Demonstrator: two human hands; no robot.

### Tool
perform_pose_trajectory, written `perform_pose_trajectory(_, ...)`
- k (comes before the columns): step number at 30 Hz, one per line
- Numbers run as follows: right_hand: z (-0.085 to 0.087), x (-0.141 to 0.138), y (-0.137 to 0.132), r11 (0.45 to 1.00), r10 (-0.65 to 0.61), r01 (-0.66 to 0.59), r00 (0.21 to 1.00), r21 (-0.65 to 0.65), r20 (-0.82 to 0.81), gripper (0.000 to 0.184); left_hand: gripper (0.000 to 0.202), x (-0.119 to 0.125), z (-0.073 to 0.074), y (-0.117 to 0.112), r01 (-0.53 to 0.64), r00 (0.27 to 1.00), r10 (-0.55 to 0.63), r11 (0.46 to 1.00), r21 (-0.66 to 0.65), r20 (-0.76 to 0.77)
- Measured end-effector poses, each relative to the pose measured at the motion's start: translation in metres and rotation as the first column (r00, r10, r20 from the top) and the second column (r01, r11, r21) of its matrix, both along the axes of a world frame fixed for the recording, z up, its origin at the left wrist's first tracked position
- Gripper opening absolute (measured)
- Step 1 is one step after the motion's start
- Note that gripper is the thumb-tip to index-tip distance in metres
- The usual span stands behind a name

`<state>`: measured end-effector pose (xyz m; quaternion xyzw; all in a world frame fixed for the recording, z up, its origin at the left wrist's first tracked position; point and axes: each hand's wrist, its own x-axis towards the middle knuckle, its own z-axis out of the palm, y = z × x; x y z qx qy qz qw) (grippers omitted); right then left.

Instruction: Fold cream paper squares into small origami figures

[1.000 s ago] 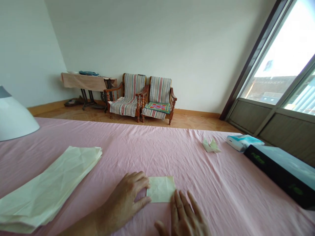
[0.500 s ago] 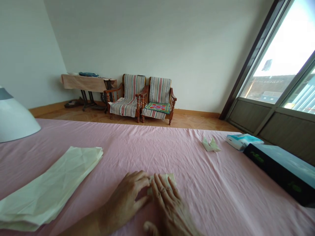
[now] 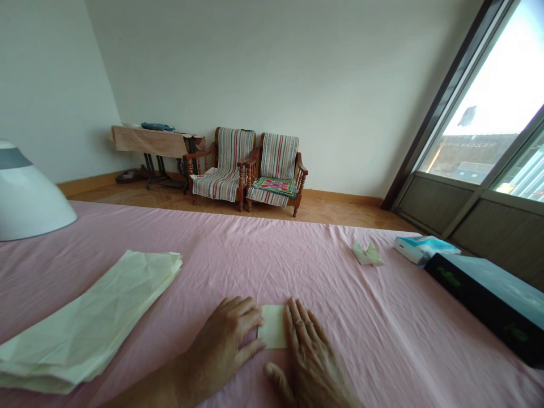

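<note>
A small folded piece of pale yellow paper (image 3: 273, 327) lies flat on the pink cloth, between my two hands. My left hand (image 3: 227, 340) rests at its left edge, fingers bent and thumb apart from them, the tips touching the paper. Flat over the right edge lies my right hand (image 3: 308, 351), its fingers stretched out and its thumb spread to the side. The paper's right end is hidden under these fingers. To the left is a stack of larger creased sheets of the same pale paper (image 3: 97, 314).
A small folded paper shape (image 3: 367, 253) stands at the right, near a blue and white packet (image 3: 425, 248) and a long black box (image 3: 480, 306). At the far left is a white cone-shaped object (image 3: 32, 198). Two wooden armchairs (image 3: 278, 164) stand beyond the pink-covered surface (image 3: 204, 243).
My right hand has slid right across the folded paper, uncovering its middle. My left hand stays at the left edge. The view has shifted slightly.
</note>
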<state>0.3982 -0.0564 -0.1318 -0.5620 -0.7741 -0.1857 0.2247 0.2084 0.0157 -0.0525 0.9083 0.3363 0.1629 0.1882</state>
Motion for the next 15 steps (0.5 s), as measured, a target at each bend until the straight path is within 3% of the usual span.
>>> perform_pose_trajectory(4,-0.004,0.006,-0.001,0.988,-0.139,0.143,0.988,0.058,-0.072,0.092,0.017,0.0,-0.001,-0.001,-0.007,1.0,0.007,1.0,-0.002,0.014)
perform_pose_trajectory(7,-0.002,0.013,0.0,0.982,-0.167,0.171,0.985,0.081,-0.048,0.09,0.019,-0.001,-0.003,-0.001,-0.014,0.998,0.015,1.0,-0.022,0.06)
perform_pose_trajectory(11,0.008,0.018,0.002,0.977,-0.18,0.187,0.981,0.105,-0.078,0.08,0.025,-0.002,-0.005,0.001,-0.036,0.992,0.042,0.998,-0.058,0.116)
perform_pose_trajectory(15,0.017,0.015,0.004,0.99,-0.113,0.127,0.976,0.065,-0.187,0.07,0.045,-0.004,-0.009,0.003,-0.098,0.978,0.111,0.992,-0.082,0.176)
